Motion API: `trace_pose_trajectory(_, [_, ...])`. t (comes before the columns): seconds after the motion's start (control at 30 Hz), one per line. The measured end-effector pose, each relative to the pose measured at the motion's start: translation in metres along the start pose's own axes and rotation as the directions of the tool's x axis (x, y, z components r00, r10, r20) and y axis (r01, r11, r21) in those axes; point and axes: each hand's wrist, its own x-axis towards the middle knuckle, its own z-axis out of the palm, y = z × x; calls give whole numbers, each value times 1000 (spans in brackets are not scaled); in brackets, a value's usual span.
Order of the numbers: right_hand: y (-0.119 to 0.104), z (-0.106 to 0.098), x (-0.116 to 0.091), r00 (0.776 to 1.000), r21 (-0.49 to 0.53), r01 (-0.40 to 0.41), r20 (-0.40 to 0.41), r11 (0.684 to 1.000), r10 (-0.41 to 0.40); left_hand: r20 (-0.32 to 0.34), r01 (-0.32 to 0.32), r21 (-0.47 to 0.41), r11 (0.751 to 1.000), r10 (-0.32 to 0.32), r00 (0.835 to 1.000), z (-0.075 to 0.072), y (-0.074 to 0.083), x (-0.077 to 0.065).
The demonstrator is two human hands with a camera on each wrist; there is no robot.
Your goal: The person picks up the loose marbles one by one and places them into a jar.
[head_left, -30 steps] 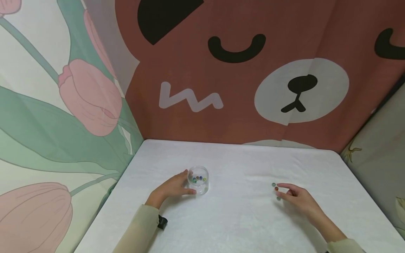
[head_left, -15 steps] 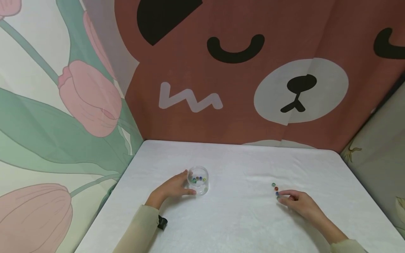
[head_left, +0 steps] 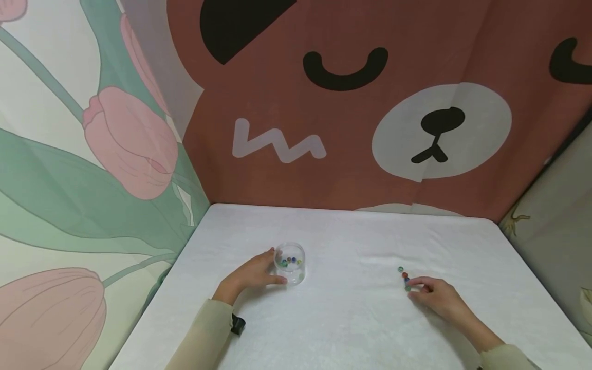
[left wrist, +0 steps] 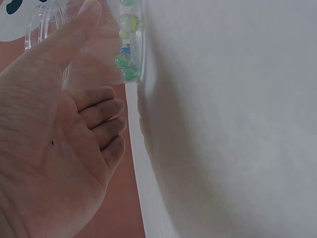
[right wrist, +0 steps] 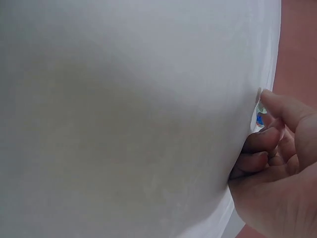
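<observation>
Nearest, on the near side of a clear jar (head_left: 293, 275), come two plain, pale, soft-looking cuffs: the left sleeve (head_left: 201, 334) just to its left, the right sleeve (head_left: 506, 358) well to its right. A small, blocky dark gadget (head_left: 238, 325) sits at the left wrist, a little nearer than the jar. To the jar's right, the right hand (head_left: 441, 299) reaches down, its grip pinching the near green marble (head_left: 408, 288) between thumb and forefinger, the other fingers curled under. That glassy ball ends a slightly slanting row well right of the jar; going away come a blue marble (head_left: 407, 280), an orange marble (head_left: 405, 275) and the far green marble (head_left: 401, 269). At the jar's left side, the left hand (head_left: 250, 272) holds its smooth, round wall, thumb on the near side. The jar is see-through, ridged near the mouth, with shiny green, blue and yellowish loose marbles (head_left: 290, 261) inside at its base. Beneath lies the counter (head_left: 347, 308), its white covering faintly creased right of the jar. Behind the jar hangs a matte brown bear backdrop (head_left: 259, 185); left of it, a tulip panel (head_left: 131, 144) with rounded petals.
</observation>
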Motion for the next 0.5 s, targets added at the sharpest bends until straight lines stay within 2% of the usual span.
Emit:
trace_pose_trajectory(0.3, [-2, -2, 2, 1000, -50, 17, 0, 999, -17, 4, 8, -9, 1000, -8, 1000, -1, 2, 0])
trace_pose_trajectory(0.5, [-5, -3, 0, 1000, 7, 5, 9, 1000, -5, 4, -2, -11, 1000, 2, 1000, -2, 3, -1])
